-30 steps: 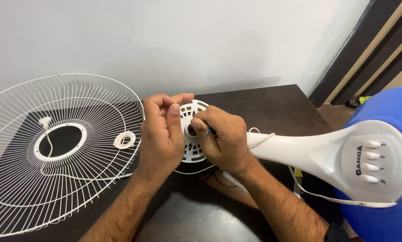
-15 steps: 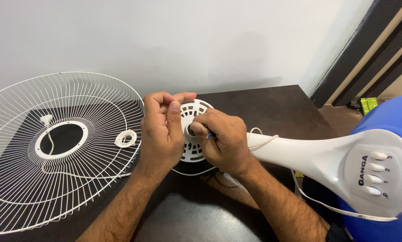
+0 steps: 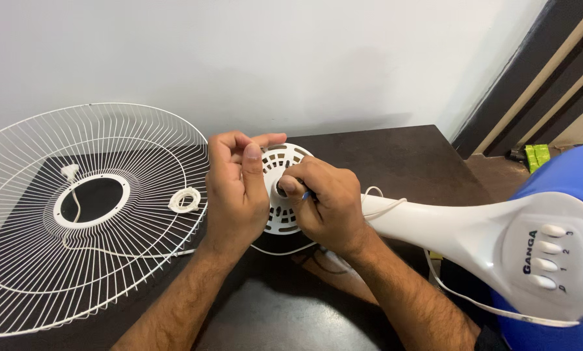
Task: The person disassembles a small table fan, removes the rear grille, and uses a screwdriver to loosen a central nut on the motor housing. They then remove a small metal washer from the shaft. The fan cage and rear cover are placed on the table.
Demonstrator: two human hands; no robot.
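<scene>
Head view. A white fan motor housing [image 3: 279,195], round and slotted, lies on its side at the middle of the dark table [image 3: 395,153], its face turned toward the camera. The left hand [image 3: 236,188] is closed around the housing's left rim, thumb upright against the slotted face and fingers curled over the top edge. The right hand [image 3: 327,205] is bunched at the centre of the housing, its fingertips pinched narrow on a small tool with a blue tip [image 3: 305,194] (only the tip shows; what kind of tool cannot be told) pressed at the hub.

From the housing a white stand neck [image 3: 434,224] runs rightward, ending in a white control panel [image 3: 544,257] with four push buttons, set on a blue base [image 3: 564,182] at the right edge. A thin white cord [image 3: 376,198] loops beside the right wrist and trails under the neck.

To the left, well apart from the hands, a white wire fan guard [image 3: 77,214] lies flat on the table, with a small white ring [image 3: 185,199] resting on its wires near the left hand. A pale wall [image 3: 272,58] stands behind the table.
</scene>
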